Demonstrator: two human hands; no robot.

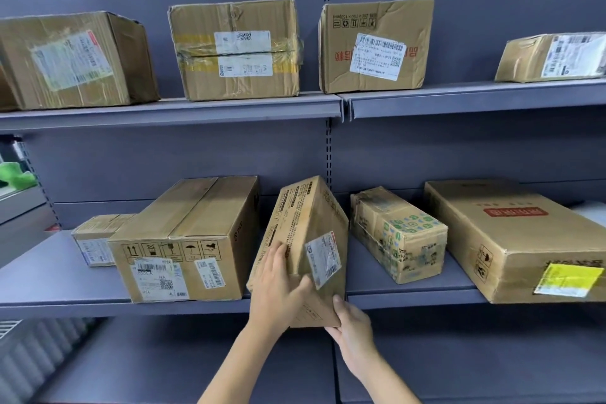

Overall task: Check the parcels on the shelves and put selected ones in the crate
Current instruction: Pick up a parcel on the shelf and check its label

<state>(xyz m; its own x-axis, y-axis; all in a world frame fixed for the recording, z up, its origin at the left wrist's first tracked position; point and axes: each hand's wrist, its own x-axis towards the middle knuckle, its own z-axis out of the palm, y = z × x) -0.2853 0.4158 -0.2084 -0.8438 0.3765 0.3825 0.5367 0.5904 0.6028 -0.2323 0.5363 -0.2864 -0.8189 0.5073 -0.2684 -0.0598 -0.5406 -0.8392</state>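
Note:
A long brown cardboard parcel point(305, 229) with printed text and a white shipping label is tilted up on the lower shelf point(65, 279), its near end sticking out past the shelf's front edge. My left hand point(278, 289) grips its left side near the front. My right hand point(352, 325) holds its lower right corner from underneath. No crate is in view.
On the lower shelf sit a large box point(187, 239) and a small one point(95, 239) to the left, a taped box point(396, 233) and a flat wide box point(515, 239) to the right. The upper shelf point(170, 111) carries several labelled boxes. A green object point(14, 174) lies at far left.

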